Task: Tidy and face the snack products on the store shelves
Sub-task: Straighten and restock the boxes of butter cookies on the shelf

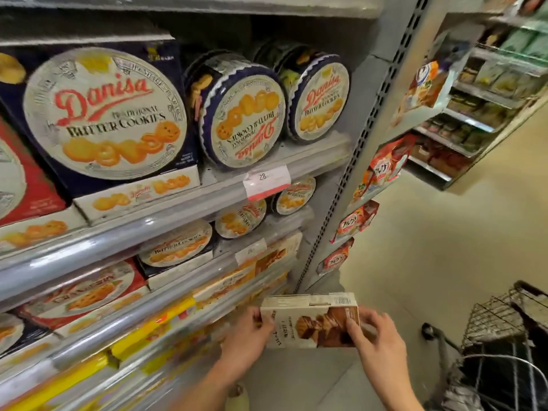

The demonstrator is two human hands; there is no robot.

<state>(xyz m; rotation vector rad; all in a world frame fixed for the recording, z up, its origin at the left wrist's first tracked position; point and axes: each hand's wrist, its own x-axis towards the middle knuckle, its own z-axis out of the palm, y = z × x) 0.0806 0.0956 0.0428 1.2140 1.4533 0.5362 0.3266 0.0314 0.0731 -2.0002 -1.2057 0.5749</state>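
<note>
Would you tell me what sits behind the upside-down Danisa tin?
Behind the upside-down tin only another tin's dark rim shows; anything deeper is hidden in shadow.

Two bare forearms enter from about six o'clock, no sleeves visible on either. The left hand [247, 336] and right hand [378, 336] wear no gloves, rings or watch; fingernails short and unpainted.
</note>
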